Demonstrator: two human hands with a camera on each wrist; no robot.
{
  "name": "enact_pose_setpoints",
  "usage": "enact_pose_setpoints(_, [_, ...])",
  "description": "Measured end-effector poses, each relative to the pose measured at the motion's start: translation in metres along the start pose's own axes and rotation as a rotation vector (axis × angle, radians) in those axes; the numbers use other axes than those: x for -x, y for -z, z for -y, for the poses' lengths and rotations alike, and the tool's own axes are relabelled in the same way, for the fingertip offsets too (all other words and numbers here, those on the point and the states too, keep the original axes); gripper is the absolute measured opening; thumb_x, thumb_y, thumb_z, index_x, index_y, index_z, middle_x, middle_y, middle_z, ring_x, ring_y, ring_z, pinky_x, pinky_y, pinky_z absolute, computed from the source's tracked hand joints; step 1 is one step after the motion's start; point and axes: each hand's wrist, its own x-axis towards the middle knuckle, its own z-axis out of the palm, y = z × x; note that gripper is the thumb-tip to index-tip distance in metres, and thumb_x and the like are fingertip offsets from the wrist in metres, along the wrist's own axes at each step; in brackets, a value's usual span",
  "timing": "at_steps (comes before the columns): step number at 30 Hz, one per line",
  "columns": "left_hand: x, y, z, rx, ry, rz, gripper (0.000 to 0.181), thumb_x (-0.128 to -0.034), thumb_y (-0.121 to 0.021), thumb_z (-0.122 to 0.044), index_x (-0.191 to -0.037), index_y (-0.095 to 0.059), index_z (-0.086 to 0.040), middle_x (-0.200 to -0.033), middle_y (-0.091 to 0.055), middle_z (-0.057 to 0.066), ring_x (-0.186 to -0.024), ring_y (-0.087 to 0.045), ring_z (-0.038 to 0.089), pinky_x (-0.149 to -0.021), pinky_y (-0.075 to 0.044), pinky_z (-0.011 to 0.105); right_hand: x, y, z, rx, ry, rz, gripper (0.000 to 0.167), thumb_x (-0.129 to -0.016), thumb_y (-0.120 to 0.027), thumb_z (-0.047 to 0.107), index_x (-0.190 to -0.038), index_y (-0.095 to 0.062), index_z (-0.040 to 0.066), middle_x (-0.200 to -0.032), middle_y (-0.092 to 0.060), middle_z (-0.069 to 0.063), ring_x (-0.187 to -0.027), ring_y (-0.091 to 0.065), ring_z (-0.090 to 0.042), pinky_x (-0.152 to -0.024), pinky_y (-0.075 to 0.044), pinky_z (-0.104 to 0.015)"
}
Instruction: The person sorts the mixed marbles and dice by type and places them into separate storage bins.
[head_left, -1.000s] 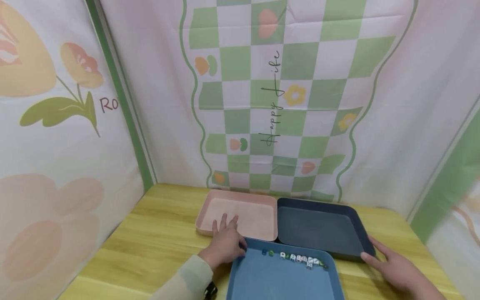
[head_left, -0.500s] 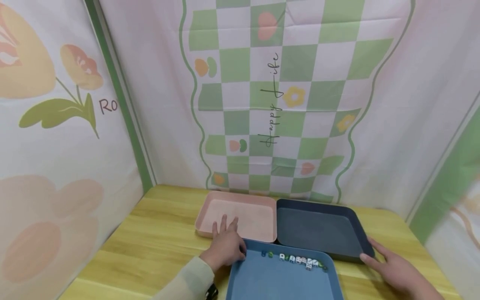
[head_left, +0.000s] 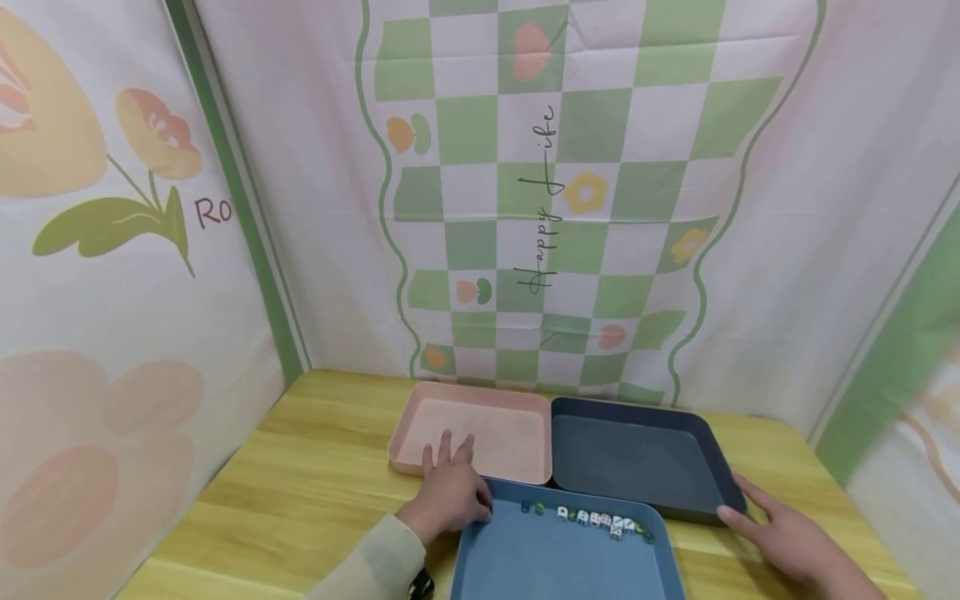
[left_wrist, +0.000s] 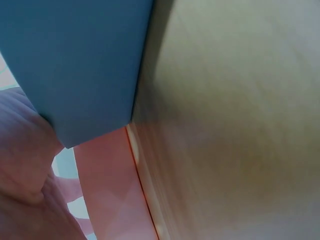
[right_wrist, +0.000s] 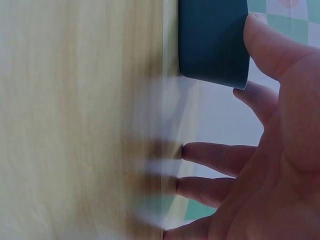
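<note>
My left hand is at the far left corner of the blue tray, thumb and index finger gripping its rim. Its other fingers spread over the pink tray behind. In the left wrist view the blue tray's outer wall hides the fingertips. A row of small dice, white, green and blue, lies along the blue tray's far side. With my right hand I pinch the near right corner of the navy tray between thumb and index finger; the remaining fingers reach down to the table.
All three trays stand close together on a wood-grain table. A patterned curtain hangs right behind the pink and navy trays. Another printed curtain bounds the left side. Something dark shows beside my left sleeve.
</note>
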Motion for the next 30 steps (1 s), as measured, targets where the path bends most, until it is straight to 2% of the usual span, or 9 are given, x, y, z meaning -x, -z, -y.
enact_pose_setpoints(6, [-0.001, 0.001, 0.004, 0.069, -0.005, 0.030, 0.015, -0.0770, -0.085, -0.036, -0.072, -0.072, -0.042, -0.163, -0.020, 0.015, -0.146, 0.006, 0.048, -0.109, 0.005, 0.071, 0.000, 0.000, 0.001, -0.004, -0.015, 0.015, 0.093, -0.099, -0.040, 0.065, -0.154, -0.014, -0.006, -0.135, -0.035, -0.049, -0.115, -0.041, -0.068, -0.084, -0.039, -0.073])
enact_pose_setpoints(9, [-0.001, 0.001, 0.007, 0.120, -0.022, 0.016, 0.015, -0.0771, -0.085, -0.036, -0.072, -0.072, -0.042, -0.163, -0.020, 0.014, -0.146, 0.006, 0.048, -0.109, 0.005, 0.071, 0.000, 0.000, 0.001, -0.006, -0.012, 0.016, 0.092, -0.100, -0.040, 0.064, -0.154, -0.014, -0.006, -0.135, -0.035, -0.049, -0.115, -0.041, -0.068, -0.084, -0.039, -0.073])
enact_pose_setpoints(13, [0.001, 0.008, 0.009, 0.219, -0.045, -0.011, 0.012, -0.0794, -0.084, -0.036, -0.076, -0.074, -0.042, -0.163, -0.020, 0.014, -0.146, 0.003, 0.048, -0.109, 0.003, 0.071, 0.000, 0.000, 0.000, -0.004, -0.002, 0.011, 0.091, -0.100, -0.040, 0.063, -0.154, -0.014, -0.006, -0.135, -0.036, -0.049, -0.114, -0.042, -0.067, -0.083, -0.040, -0.073])
enact_pose_setpoints(17, [0.002, 0.024, 0.015, 0.410, -0.087, -0.010, 0.004, -0.0833, -0.080, -0.037, -0.084, -0.078, -0.040, -0.163, -0.021, 0.013, -0.147, 0.002, 0.047, -0.110, -0.001, 0.070, -0.001, -0.001, -0.002, -0.010, 0.000, 0.012, 0.091, -0.100, -0.040, 0.063, -0.154, -0.014, -0.006, -0.136, -0.035, -0.048, -0.114, -0.042, -0.067, -0.083, -0.040, -0.073])
enact_pose_setpoints(20, [0.002, 0.037, 0.022, 0.608, -0.087, -0.019, 0.006, -0.0848, -0.078, -0.038, -0.090, -0.080, -0.035, -0.164, -0.019, 0.010, -0.148, 0.001, 0.041, -0.114, -0.006, 0.064, -0.001, -0.001, -0.003, -0.016, -0.002, 0.020, 0.092, -0.100, -0.040, 0.063, -0.154, -0.013, -0.006, -0.136, -0.034, -0.048, -0.114, -0.042, -0.068, -0.083, -0.040, -0.073])
enact_pose_setpoints(24, [-0.002, 0.052, 0.032, 0.783, -0.050, -0.107, 0.025, -0.0860, -0.077, -0.041, -0.101, -0.081, -0.021, -0.164, -0.017, 0.008, -0.149, -0.005, 0.035, -0.115, -0.015, 0.058, -0.001, 0.000, -0.003, -0.010, -0.005, 0.024, 0.092, -0.100, -0.041, 0.063, -0.154, -0.013, -0.007, -0.136, -0.035, -0.048, -0.115, -0.042, -0.067, -0.083, -0.040, -0.072])
enact_pose_setpoints(25, [-0.003, 0.056, 0.035, 0.832, -0.048, -0.129, 0.034, -0.0870, -0.077, -0.039, -0.111, -0.078, -0.014, -0.163, -0.019, 0.011, -0.148, -0.012, 0.036, -0.114, -0.019, 0.058, -0.001, 0.001, -0.003, -0.009, -0.007, 0.024, 0.092, -0.100, -0.041, 0.063, -0.154, -0.013, -0.007, -0.136, -0.035, -0.049, -0.114, -0.042, -0.067, -0.083, -0.040, -0.072])
enact_pose_setpoints(26, [-0.004, 0.059, 0.038, 0.864, -0.037, -0.152, 0.038, -0.0871, -0.077, -0.037, -0.114, -0.076, -0.011, -0.163, -0.019, 0.011, -0.148, -0.015, 0.035, -0.114, -0.020, 0.057, -0.001, 0.001, -0.003, -0.007, -0.008, 0.025, 0.092, -0.100, -0.041, 0.063, -0.154, -0.013, -0.007, -0.136, -0.035, -0.049, -0.114, -0.042, -0.067, -0.083, -0.040, -0.072])
enact_pose_setpoints(30, [-0.006, 0.072, 0.051, 0.909, -0.011, -0.218, 0.040, -0.0889, -0.077, -0.029, -0.120, -0.072, -0.005, -0.163, -0.018, 0.012, -0.147, -0.016, 0.038, -0.116, -0.016, 0.056, -0.002, 0.000, -0.002, -0.014, -0.004, 0.035, 0.092, -0.100, -0.041, 0.063, -0.154, -0.013, -0.006, -0.136, -0.034, -0.048, -0.114, -0.043, -0.067, -0.083, -0.040, -0.072])
